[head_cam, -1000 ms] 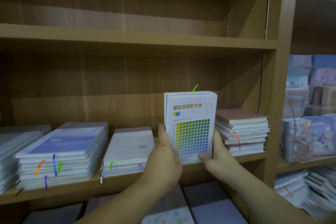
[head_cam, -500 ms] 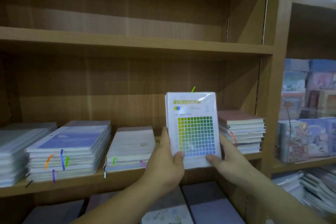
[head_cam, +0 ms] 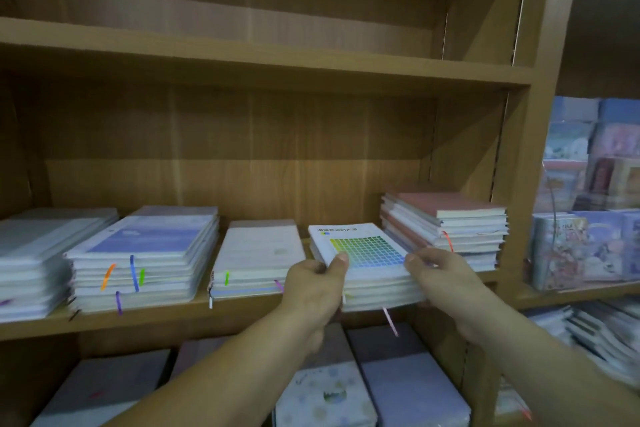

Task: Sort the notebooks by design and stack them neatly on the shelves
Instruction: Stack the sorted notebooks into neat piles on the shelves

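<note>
A small stack of white notebooks with a green-to-blue colour grid on the top cover (head_cam: 367, 253) lies flat on the middle shelf (head_cam: 242, 314), its near end overhanging the shelf edge. My left hand (head_cam: 318, 284) grips its left near corner, thumb on the cover. My right hand (head_cam: 440, 274) holds the right near corner, fingers on the cover. The stack lies between a pale white pile (head_cam: 256, 260) on its left and a pink-topped pile (head_cam: 446, 222) on its right.
Further left on the same shelf stand a blue-covered pile (head_cam: 142, 253) with coloured ribbons and a pale pile (head_cam: 31, 263). The shelf above (head_cam: 242, 59) holds nothing visible. More notebooks lie on the shelf below (head_cam: 405, 381). A neighbouring unit at right holds illustrated notebooks (head_cam: 585, 246).
The colour-grid stack was held upright in front of the shelf; it has been tipped down flat onto the shelf between the white and pink piles. Both hands still hold it.
</note>
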